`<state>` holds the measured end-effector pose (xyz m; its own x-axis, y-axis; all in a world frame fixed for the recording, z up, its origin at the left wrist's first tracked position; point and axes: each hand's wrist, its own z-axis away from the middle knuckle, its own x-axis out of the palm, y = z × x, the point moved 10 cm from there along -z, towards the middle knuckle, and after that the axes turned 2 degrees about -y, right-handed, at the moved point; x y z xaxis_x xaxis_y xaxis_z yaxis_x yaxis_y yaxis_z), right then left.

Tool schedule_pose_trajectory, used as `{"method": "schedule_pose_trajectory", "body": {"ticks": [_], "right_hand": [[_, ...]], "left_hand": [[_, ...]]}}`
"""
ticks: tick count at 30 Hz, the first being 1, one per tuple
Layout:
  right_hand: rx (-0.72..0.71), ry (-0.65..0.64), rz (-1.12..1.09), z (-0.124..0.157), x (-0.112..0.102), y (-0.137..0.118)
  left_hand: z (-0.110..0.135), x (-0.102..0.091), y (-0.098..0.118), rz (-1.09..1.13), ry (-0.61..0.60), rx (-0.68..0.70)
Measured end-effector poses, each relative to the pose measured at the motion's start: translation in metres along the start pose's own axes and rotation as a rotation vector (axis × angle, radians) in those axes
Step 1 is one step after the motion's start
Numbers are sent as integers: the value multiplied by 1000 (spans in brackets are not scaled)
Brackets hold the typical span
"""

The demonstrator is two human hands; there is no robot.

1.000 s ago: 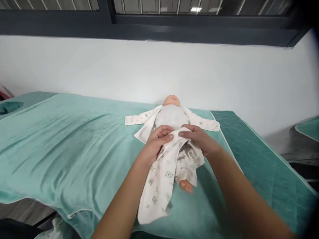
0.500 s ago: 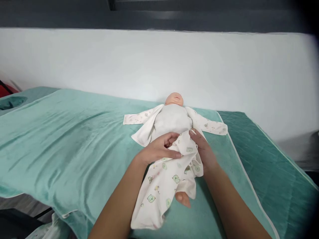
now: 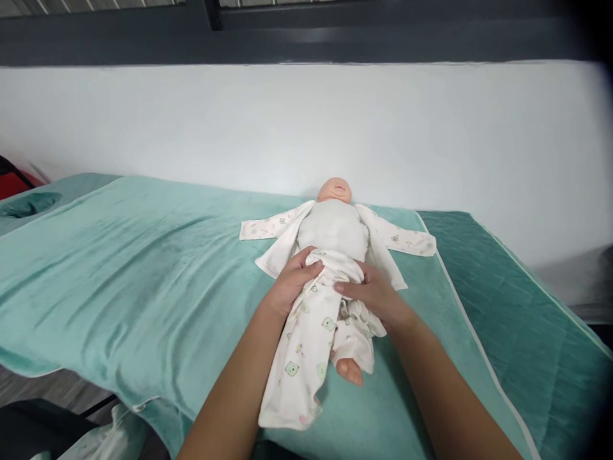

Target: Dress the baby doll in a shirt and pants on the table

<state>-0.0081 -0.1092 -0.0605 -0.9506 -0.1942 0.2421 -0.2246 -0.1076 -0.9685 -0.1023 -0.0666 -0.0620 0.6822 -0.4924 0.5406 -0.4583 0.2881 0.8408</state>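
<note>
Legs of the doll (image 3: 335, 227) are hidden under the printed trousers (image 3: 306, 345); only one bare foot (image 3: 349, 370) pokes out of the right-hand leg opening. The other trouser leg lies flat and looks unfilled. Both forearms are cut off by the lower frame edge. The right hand's fingertips sink into folds of cloth.

Left hand (image 3: 292, 281): fingers bent and clamped on the trousers' upper edge at the doll's waist, thumb on top. Right hand (image 3: 371, 297): laid over the cloth at the other side of the waist, fingers together; whether they pinch the cloth, cannot tell.

Trousers: cream, small green animal print, bunched at the waist, legs trailing toward the near edge of the bed (image 3: 565, 415).

Doll: on its back, head toward the far edge, grey cloth torso bare. A matching printed top (image 3: 268, 227) lies open under it, sleeves spread to either side.

Surroundings: a teal towel (image 3: 119, 268) with white trim covers most of the bed; a darker quilted cover (image 3: 502, 306) shows at the right end. White wall (image 3: 287, 121) behind, dark window frame (image 3: 287, 38) above. Red object (image 3: 14, 182) at the far left, cut off. Pale cloth (image 3: 110, 437) below the near left corner, hard to make out.
</note>
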Motion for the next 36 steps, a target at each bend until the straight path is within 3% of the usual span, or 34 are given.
{"method": "schedule_pose_trajectory", "body": {"ticks": [8, 12, 15, 17, 20, 23, 25, 27, 30, 33, 36], "right_hand": [[-72, 172, -247, -2, -20, 0], [-131, 282, -172, -2, -33, -2], [-132, 317, -64, -2, -35, -3], [-123, 286, -3, -3, -30, -6], [-85, 127, 114, -4, -11, -12], [24, -68, 290, -2, 8, -7], [89, -118, 351, 2, 11, 0], [95, -104, 296, 3, 8, 4], [27, -12, 42, 2, -2, 5], [-25, 69, -164, 1, -11, 5], [-39, 110, -234, 0, -15, 4]], "left_hand": [[3, 7, 1, -152, -75, -8], [9, 17, -6, -334, -211, -119], [10, 11, -12, -355, -162, -178], [7, 6, -9, -232, -77, -131], [3, -3, -7, -43, 24, -46], [1, -10, -6, -8, 74, -15], [1, -13, -5, -32, 92, -8], [2, -14, -4, -84, 99, -15], [3, -6, -1, -200, 52, -15], [5, 15, 3, -294, -95, -13], [8, 32, 7, -356, -224, -26]]}}
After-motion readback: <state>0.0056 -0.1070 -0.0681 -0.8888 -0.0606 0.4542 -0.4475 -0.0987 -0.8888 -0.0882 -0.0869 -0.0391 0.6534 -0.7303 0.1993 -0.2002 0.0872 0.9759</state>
